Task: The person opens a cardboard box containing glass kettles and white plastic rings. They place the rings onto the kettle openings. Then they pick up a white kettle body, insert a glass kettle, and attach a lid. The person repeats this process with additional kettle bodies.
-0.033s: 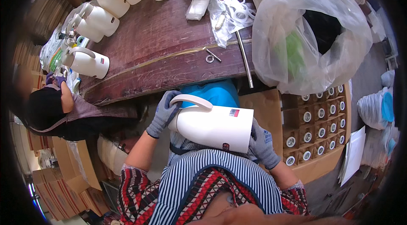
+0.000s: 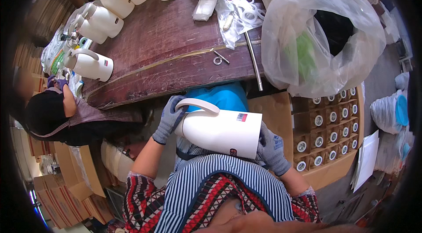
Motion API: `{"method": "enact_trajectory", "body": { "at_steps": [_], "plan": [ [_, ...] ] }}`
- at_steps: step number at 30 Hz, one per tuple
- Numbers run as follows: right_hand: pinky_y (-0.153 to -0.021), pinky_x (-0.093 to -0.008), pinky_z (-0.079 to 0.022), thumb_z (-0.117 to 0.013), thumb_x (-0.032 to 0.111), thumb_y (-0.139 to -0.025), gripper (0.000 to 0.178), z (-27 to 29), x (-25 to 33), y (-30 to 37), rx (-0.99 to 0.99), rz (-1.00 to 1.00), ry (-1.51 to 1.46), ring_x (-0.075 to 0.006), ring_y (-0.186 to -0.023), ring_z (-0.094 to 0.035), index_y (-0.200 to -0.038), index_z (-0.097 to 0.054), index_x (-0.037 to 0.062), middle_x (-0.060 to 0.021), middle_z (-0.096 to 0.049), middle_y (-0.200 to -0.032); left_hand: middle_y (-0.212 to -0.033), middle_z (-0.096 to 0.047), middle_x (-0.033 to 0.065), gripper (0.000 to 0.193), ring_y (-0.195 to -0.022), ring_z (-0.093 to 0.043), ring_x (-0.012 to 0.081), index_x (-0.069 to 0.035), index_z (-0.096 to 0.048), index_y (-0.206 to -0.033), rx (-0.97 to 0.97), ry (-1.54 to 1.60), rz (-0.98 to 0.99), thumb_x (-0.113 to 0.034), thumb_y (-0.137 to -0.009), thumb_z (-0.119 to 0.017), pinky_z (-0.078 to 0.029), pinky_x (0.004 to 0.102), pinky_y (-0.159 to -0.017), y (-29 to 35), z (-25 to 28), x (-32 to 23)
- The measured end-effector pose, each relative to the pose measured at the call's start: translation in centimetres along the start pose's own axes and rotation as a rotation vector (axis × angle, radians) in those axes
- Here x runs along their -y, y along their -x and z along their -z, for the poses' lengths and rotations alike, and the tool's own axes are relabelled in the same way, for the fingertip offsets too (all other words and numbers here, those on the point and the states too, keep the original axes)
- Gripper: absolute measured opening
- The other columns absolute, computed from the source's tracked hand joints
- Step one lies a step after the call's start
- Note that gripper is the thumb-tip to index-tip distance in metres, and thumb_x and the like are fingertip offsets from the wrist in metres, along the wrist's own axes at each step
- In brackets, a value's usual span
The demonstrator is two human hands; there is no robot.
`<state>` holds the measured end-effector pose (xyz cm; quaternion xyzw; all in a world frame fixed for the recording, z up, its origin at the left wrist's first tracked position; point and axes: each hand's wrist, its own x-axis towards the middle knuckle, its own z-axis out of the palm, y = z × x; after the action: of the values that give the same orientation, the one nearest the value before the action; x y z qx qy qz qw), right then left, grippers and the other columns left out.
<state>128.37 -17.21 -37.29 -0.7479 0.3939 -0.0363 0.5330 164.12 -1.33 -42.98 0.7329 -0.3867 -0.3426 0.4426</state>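
Note:
A white vacuum jug [image 2: 220,134] lies on its side across my lap, in front of the striped apron. Its lid end points left and its base points right. My left hand [image 2: 170,119], in a grey glove, grips the lid end next to the curved beige handle [image 2: 200,104]. At the base, my right hand [image 2: 271,149], also gloved in grey, supports the jug; its fingers are partly hidden behind it. A small red and grey sticker [image 2: 241,117] is on the upper side of the body, and a dark label [image 2: 233,151] sits lower, near the base.
The worn dark red table [image 2: 176,48] carries several white jugs [image 2: 94,66] at left, a metal rod [image 2: 253,61] and a small ring [image 2: 217,61]. A big clear plastic bag [image 2: 303,35] stands right, above a divided carton [image 2: 325,176] of round parts. A co-worker [image 2: 48,110] is at left.
The jug and my right hand have shifted very slightly to the left. My grip on it looks the same.

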Motion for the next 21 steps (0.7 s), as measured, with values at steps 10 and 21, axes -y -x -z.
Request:
{"method": "enact_trajectory", "body": {
  "at_steps": [10, 21],
  "plan": [
    [-0.093, -0.0428, -0.052, -0.082, 0.027, -0.076, 0.079, 2.2, 2.1, -0.9, 0.197, 0.229, 0.716, -0.031, -0.114, -0.062, -0.147, -0.049, 0.0154, -0.0114, -0.061, -0.132, -0.113, -0.065, 0.0078, 0.032, -0.105, -0.063, 0.0195, -0.005, -0.058, -0.125, 0.035, 0.657, 0.126, -0.027, -0.102, -0.062, -0.051, 0.0375, -0.098, 3.0, -0.7, 3.1],
    [-0.104, -0.0433, -0.05, -0.067, 0.017, -0.089, 0.054, 0.6, -1.4, -2.7, 0.144, 0.168, -0.106, -0.0351, -0.123, -0.06, -0.141, -0.053, 0.0057, -0.0205, -0.053, -0.142, -0.101, -0.063, 0.0057, 0.025, -0.095, -0.061, 0.016, -0.003, -0.061, -0.117, 0.021, 0.826, 0.219, -0.023, -0.101, -0.063, -0.052, 0.0322, -0.089, 2.0, -0.3, 2.1]
  ]
}}
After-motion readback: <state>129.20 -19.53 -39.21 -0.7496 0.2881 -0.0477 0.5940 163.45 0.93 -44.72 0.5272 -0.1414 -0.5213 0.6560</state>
